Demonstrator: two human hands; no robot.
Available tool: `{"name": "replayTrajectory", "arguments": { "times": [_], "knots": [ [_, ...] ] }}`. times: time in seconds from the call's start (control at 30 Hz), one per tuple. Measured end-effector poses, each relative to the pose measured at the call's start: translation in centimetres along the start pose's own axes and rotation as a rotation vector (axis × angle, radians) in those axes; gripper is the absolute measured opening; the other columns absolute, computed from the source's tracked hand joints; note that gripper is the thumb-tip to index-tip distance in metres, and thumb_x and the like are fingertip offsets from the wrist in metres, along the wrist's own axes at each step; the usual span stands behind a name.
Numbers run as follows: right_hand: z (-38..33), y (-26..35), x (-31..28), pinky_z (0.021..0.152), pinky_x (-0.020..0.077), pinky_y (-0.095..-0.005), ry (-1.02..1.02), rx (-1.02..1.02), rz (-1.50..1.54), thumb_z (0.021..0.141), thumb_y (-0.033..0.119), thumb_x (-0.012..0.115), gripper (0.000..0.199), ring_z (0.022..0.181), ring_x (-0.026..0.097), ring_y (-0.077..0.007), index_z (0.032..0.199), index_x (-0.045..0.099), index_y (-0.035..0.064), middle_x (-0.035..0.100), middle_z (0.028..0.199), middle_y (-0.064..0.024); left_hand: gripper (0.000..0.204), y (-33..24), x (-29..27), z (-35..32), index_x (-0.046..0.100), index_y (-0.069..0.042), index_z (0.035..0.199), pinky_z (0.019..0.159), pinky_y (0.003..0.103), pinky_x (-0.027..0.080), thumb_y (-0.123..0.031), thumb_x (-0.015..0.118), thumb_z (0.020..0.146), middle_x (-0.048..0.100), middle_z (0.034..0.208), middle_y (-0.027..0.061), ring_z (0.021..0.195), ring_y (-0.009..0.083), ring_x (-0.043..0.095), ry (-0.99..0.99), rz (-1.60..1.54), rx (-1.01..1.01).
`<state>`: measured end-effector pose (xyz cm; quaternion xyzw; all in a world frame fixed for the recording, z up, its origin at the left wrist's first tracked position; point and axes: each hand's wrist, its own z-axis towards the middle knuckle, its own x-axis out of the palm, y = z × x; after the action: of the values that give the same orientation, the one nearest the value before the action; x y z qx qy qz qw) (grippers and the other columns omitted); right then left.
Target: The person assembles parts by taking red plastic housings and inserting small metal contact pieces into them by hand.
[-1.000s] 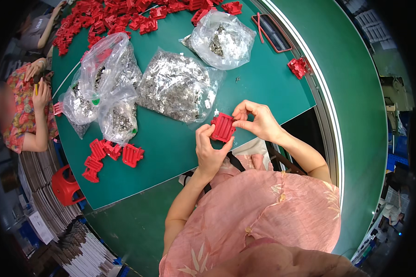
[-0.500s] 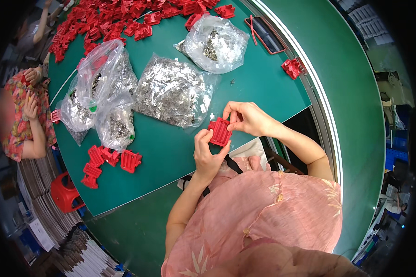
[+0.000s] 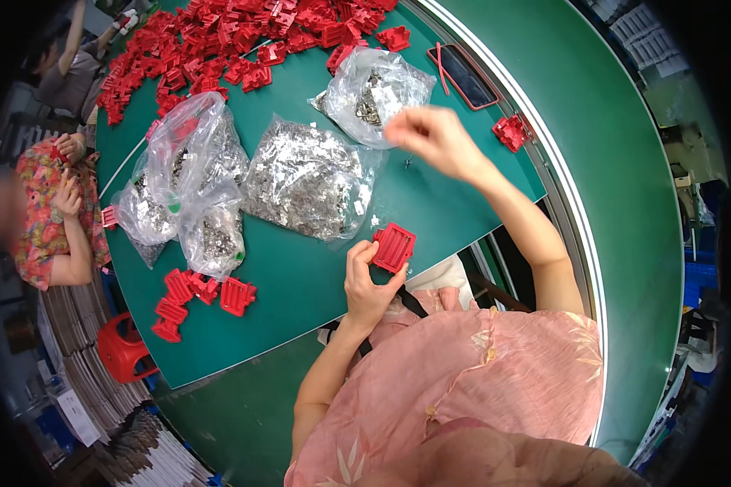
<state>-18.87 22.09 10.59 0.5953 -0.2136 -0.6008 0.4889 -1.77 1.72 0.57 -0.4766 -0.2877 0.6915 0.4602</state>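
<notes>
My left hand is closed on a red plastic part, a rectangular tray-like piece with ribs, gripping its left and near edges just above the front edge of the green table. My right hand is over the near right rim of an open clear bag that contains small metal pieces. Its fingers are bent and smeared by motion, so whether they hold anything is unclear. Left of that bag lies a fuller clear bag of small silvery metal pieces. A few loose metal bits rest beyond the red part.
Several bags of metal pieces stand at the left, with several red parts in front. A large red heap covers the far side. A phone and one red part lie right. A co-worker sits at left.
My right hand has left the red part and moved up and away to the open bag. My left hand keeps hold of the part, now slightly lower in the picture.
</notes>
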Motion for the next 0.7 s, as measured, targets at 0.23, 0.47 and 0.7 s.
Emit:
{"name": "replayTrajectory", "arguments": {
  "times": [0.23, 0.47, 0.7],
  "knots": [
    [9.5, -6.9, 2.9, 0.072, 0.0557, -0.0452, -0.143, -0.148, -0.977, 0.079, 0.019, 0.072, 0.015, 0.087, 0.067, -0.0343, 0.080, 0.072, 0.0041, 0.068, 0.085, -0.0142, 0.062, -0.2, 0.0, 0.0, 0.054, -0.002, 0.117, 0.087, 0.041, 0.054, -0.010, 0.089, 0.067, 0.058, 0.117, 0.0191, 0.105, 0.0360, 0.062, 0.008, 0.005, -0.019],
    [8.7, -7.2, 2.2, 0.077, 0.0552, -0.0434, -0.195, -0.282, -0.826, 0.078, 0.015, 0.072, 0.014, 0.086, 0.066, -0.0331, 0.085, 0.070, 0.0025, 0.069, 0.086, -0.0146, 0.061, -0.2, -0.1, 0.1, 0.054, -0.001, 0.117, 0.087, 0.040, 0.054, -0.010, 0.089, 0.068, 0.058, 0.118, 0.0191, 0.105, 0.0355, 0.062, 0.023, -0.028, -0.020],
    [7.8, -7.1, 0.2, 0.071, 0.0508, -0.0302, -0.133, 0.057, -0.005, 0.088, 0.013, 0.072, 0.013, 0.074, 0.062, -0.0133, 0.094, 0.065, 0.0033, 0.066, 0.082, -0.0043, 0.061, -0.2, -0.3, 0.3, 0.053, -0.001, 0.118, 0.086, 0.040, 0.054, -0.010, 0.089, 0.068, 0.057, 0.117, 0.0193, 0.105, 0.0354, 0.062, 0.037, -0.024, 0.008]
  ]
}}
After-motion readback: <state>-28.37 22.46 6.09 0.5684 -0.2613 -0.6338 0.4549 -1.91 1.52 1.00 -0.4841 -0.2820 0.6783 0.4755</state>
